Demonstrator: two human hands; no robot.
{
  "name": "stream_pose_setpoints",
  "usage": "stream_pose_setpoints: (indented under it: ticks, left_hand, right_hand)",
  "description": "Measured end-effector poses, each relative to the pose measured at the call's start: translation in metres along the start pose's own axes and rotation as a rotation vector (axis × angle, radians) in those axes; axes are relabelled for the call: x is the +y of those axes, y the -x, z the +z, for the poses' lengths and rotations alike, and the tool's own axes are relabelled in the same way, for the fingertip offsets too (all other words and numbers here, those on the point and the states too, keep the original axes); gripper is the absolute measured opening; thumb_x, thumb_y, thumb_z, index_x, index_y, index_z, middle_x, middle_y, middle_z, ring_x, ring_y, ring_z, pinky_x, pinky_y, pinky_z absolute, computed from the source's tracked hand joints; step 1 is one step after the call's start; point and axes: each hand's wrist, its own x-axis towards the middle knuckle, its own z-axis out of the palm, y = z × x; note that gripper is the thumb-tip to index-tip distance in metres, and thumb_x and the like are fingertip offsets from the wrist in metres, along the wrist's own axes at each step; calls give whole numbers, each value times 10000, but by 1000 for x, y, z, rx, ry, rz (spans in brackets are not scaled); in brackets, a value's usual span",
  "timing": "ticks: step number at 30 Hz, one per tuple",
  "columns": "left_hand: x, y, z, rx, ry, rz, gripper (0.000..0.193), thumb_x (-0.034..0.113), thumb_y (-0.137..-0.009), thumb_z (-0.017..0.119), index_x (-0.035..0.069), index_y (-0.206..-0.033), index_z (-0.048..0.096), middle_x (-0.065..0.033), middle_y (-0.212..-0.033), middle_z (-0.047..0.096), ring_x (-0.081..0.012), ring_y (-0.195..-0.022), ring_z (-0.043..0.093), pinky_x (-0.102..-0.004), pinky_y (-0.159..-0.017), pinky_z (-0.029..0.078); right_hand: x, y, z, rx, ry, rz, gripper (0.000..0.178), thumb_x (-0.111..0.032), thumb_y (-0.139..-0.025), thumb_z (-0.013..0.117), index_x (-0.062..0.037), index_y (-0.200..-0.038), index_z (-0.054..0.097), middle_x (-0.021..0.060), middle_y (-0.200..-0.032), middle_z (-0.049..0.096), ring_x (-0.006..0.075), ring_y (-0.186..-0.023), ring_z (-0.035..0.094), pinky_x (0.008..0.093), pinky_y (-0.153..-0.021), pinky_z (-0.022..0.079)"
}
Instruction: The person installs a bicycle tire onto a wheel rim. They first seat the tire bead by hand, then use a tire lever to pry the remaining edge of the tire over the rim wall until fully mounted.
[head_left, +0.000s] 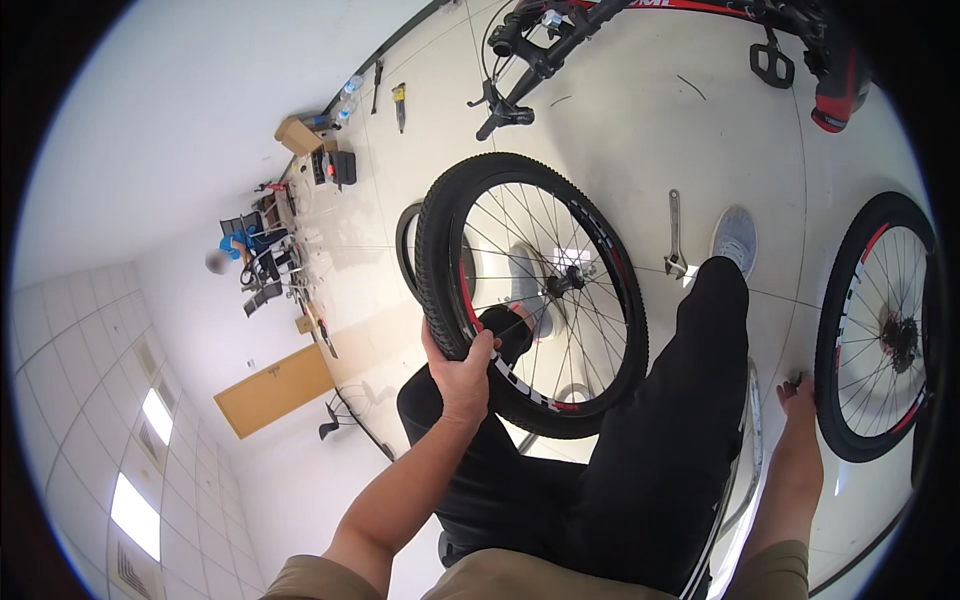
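My left hand (462, 380) is closed around the tyre and rim of a bicycle wheel (427, 262). The wheel stands tilted between my legs, its hub and spokes facing up toward me. Low on the right, my right hand (797, 397) reaches down by the floor with its fingers bent together. A small dark thing shows at its fingertips, too small to name. Just beside that hand is a second bicycle wheel (828, 345) with a rear cassette (899, 342). An adjustable wrench (674, 228) lies on the floor near my right shoe.
Ahead lies a bicycle frame with handlebar (540, 70) and a pedal (771, 65). A loose tyre (404, 250) is partly behind the held wheel. A yellow-handled tool (400, 105), a cardboard box (297, 135) and a black toolbox (342, 167) sit left. Farther off, a person in blue (235, 246).
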Motion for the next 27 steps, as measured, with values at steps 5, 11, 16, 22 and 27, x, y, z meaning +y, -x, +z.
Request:
stream_pose_setpoints:
  ticks: [5,11,16,22,27]
  left_hand:
    - [-7,-4,-4,-13,7,5,774,89,-886,715,71,-1518,270,-117,-1041,631,-223,-795,704,-357,-683,593]
    - [-7,-3,-4,-54,38,19,810,67,-884,720,73,-1541,246,-108,-1046,631,-208,-809,700,-348,-697,593]
    - [-27,-8,-9,-63,71,99,836,46,-851,750,44,-1537,273,-98,-1106,615,-181,-898,666,-331,-791,565]
    - [-38,-3,-18,-61,104,165,893,143,-801,803,-12,-1527,305,-107,-1235,585,-173,-1045,613,-310,-950,508]
    - [-52,1,-14,-61,121,191,922,186,-780,819,13,-1533,316,-131,-1216,625,-199,-1059,634,-336,-969,509]
  right_hand:
    - [22,37,27,-143,158,131,168,-220,-863,640,-127,-993,589,77,-873,591,272,-747,603,478,-675,533]
    - [42,155,110,-88,702,-359,188,-190,-834,549,-68,-972,585,59,-724,517,200,-599,544,370,-510,460]
    - [7,251,157,-288,788,-692,113,-150,-852,565,-42,-881,580,41,-718,538,147,-548,529,315,-497,439]
    - [-54,378,198,-487,479,-743,174,-105,-847,591,5,-977,626,43,-744,571,136,-570,540,294,-551,454]
    - [-90,505,220,-680,311,-978,226,-93,-862,608,13,-1057,648,43,-764,594,142,-613,567,297,-577,470]
